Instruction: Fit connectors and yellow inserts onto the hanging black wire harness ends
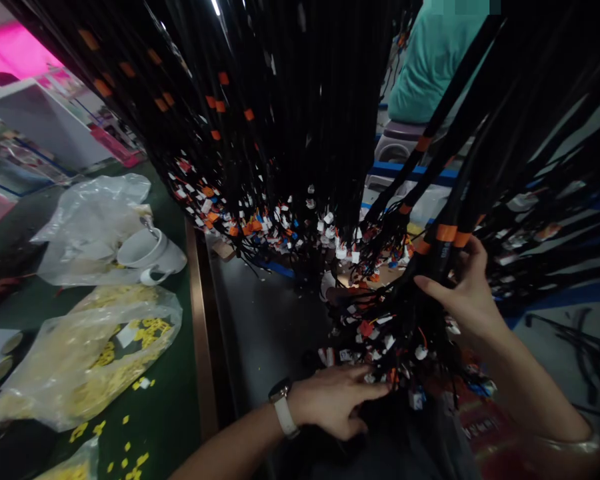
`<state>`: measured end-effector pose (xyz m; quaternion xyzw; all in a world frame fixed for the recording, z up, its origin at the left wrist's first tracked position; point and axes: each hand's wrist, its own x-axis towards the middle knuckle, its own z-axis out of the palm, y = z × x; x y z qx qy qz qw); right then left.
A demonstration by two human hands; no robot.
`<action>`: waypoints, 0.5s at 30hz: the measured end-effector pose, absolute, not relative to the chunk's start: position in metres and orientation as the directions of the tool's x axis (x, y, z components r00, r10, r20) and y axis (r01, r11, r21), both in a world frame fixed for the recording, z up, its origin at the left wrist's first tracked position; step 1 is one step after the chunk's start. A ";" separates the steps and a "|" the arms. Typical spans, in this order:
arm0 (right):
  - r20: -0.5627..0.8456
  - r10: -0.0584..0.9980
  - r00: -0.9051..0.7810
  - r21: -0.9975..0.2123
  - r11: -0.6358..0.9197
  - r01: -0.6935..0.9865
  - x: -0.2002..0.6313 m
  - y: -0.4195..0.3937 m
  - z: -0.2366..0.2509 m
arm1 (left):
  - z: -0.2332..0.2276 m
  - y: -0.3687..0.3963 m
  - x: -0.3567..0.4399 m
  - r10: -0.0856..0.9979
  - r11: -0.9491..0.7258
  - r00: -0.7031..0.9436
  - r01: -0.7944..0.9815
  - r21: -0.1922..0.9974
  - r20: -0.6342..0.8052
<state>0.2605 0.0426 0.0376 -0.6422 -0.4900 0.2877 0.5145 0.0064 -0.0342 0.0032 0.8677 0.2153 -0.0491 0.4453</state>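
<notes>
- Grip: right hand (467, 297) pinches one black cable bundle (443, 233) at its orange bands; left hand (337, 400) open, fingers spread in connector ends (380, 333).
- Sorting step, I'd say; next needs one lead teased free.

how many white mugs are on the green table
1: a white mug lying on its side on the green table, against the crumpled clear bag. Others may be hidden under the bags.

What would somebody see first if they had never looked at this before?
First, a huge curtain of black cables hanging from above, with orange bands and small white plugs at the ends. The right hand clasps one bundle by its orange bands, and the left hand, wearing a watch, reaches into the plugs below. At left, a white cup lies by a clear bag of yellow bits.
</notes>
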 end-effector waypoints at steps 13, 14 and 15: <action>0.012 0.879 0.476 -0.974 -0.097 0.204 0.321 0.115 0.046 | -0.002 -0.029 0.007 0.326 -0.575 0.900 0.431 0.696 -0.289; 0.046 0.877 0.479 -0.967 -0.080 0.240 0.322 0.128 0.047 | -0.002 -0.029 0.007 0.326 -0.579 0.902 0.426 0.695 -0.282; 0.086 0.880 0.467 -0.958 -0.055 0.281 0.322 0.140 0.047 | -0.002 -0.029 0.007 0.326 -0.585 0.904 0.422 0.692 -0.276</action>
